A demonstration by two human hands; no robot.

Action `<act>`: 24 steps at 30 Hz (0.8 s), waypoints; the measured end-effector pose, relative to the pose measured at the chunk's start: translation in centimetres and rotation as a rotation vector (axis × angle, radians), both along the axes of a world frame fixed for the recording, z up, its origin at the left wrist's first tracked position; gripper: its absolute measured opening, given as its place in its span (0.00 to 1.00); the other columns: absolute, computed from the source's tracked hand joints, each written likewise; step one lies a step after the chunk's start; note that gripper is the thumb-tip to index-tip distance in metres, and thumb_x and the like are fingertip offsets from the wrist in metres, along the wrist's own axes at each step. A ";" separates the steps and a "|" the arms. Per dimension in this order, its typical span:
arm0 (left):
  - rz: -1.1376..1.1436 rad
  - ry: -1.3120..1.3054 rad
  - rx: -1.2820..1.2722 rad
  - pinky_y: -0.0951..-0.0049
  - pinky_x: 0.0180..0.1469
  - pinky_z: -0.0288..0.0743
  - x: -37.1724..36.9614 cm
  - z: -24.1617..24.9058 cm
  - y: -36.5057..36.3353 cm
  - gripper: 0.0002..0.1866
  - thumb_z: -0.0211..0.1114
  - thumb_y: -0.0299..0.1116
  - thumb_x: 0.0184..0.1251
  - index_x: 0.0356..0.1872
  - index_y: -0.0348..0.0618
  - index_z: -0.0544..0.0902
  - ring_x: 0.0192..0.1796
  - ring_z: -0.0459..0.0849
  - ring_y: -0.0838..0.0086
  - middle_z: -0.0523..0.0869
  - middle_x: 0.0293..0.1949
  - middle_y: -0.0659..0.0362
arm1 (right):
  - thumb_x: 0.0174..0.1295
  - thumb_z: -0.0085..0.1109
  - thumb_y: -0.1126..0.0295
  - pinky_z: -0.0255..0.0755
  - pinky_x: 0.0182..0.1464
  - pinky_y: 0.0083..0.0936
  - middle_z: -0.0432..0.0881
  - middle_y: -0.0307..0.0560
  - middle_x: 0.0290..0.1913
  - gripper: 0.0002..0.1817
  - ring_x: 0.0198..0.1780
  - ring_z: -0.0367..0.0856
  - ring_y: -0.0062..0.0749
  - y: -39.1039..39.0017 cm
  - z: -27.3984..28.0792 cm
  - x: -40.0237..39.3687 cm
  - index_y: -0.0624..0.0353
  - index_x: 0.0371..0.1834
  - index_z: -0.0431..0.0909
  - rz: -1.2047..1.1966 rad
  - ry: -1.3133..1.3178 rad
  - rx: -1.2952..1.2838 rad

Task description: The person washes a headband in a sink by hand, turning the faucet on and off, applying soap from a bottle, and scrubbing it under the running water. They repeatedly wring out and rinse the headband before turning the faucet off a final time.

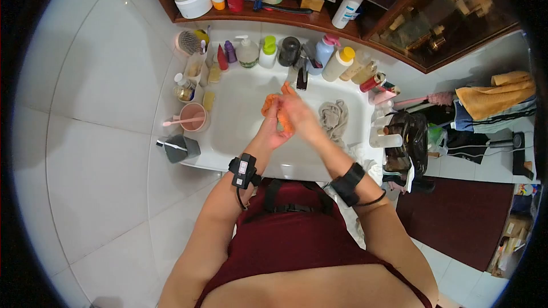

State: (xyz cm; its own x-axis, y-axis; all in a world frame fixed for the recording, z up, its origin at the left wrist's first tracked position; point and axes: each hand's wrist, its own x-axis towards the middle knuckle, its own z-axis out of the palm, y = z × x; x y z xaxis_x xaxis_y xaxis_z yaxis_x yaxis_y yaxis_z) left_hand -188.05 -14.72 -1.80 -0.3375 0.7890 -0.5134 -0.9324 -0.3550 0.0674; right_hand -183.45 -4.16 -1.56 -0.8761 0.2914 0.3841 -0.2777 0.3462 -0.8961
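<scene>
Over the white sink (240, 137), my left hand (274, 127) has its fingers around an orange cloth (268, 104), which is bunched up. My right hand (299, 115) is against the same cloth from the right, partly smeared by motion, and an orange end sticks out above it near the tap (301, 78). How the right fingers are placed is too blurred to tell. A grey wet cloth (333, 118) lies crumpled in the basin to the right of my hands.
Bottles, among them a green-capped one (268, 52) and a yellow-capped one (338, 64), line the sink's back edge. A pink cup (194, 117) and a grey cup (179, 148) stand at the left. A wooden shelf (257, 16) hangs above; a black bag (415, 142) is at the right.
</scene>
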 end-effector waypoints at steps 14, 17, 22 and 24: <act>0.005 0.326 -0.090 0.67 0.56 0.70 2.1 0.1 0.9 0.28 0.46 0.58 0.68 0.60 0.51 0.67 0.57 0.74 0.70 0.74 0.57 0.61 | 0.63 0.44 0.60 0.52 0.63 0.55 0.66 0.67 0.60 0.26 0.64 0.58 0.62 -3.2 0.5 1.0 0.72 0.57 0.66 -0.371 -0.360 0.469; -0.084 0.357 -0.232 0.67 0.55 0.71 2.1 0.4 0.5 0.29 0.43 0.60 0.68 0.59 0.49 0.67 0.56 0.74 0.71 0.75 0.55 0.60 | 0.64 0.43 0.58 0.54 0.63 0.49 0.65 0.71 0.59 0.28 0.63 0.60 0.65 -0.2 -1.4 -1.4 0.74 0.58 0.63 -0.470 -0.480 0.007; -0.035 0.463 -0.122 0.67 0.53 0.73 0.6 -1.4 -0.5 0.29 0.41 0.59 0.69 0.59 0.49 0.66 0.53 0.76 0.71 0.76 0.52 0.60 | 0.66 0.43 0.54 0.58 0.63 0.39 0.71 0.66 0.54 0.30 0.59 0.68 0.52 -5.8 -0.6 1.4 0.71 0.60 0.62 -0.570 -0.225 0.094; -0.044 0.543 -0.230 0.67 0.51 0.74 1.1 -0.7 -0.4 0.28 0.40 0.58 0.70 0.60 0.49 0.65 0.52 0.76 0.70 0.76 0.52 0.59 | 0.65 0.45 0.53 0.60 0.61 0.38 0.73 0.63 0.53 0.30 0.57 0.70 0.48 -5.1 0.1 1.0 0.70 0.59 0.63 -0.407 -0.294 -0.348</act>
